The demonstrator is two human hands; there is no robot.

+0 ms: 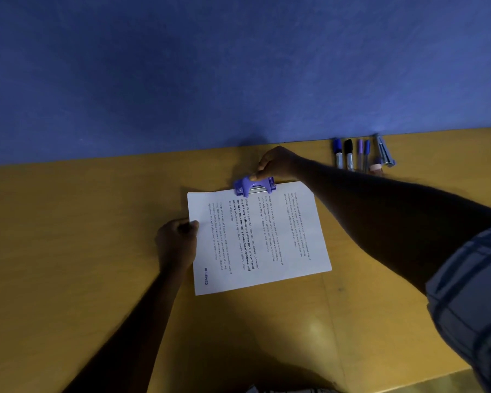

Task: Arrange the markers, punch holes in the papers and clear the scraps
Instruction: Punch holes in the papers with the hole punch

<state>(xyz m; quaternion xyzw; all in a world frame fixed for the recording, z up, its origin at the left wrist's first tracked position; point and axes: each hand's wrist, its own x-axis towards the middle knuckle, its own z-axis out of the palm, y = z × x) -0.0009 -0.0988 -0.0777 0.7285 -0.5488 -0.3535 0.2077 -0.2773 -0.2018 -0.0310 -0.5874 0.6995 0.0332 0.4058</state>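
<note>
Head view — punch (254, 186) on papers (267, 236)

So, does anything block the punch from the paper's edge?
Nothing visible does. The punch sits over the far edge of the paper, the right hand on it; the markers lie apart, to the right.

The right hand (278, 163) covers the far side of the hole punch (254, 186), so its grip there cannot be seen. Most print on the paper (267, 236) is too small to read, and the small pinkish thing (377, 167) beside the markers (350, 154) is too blurred to name.
</note>
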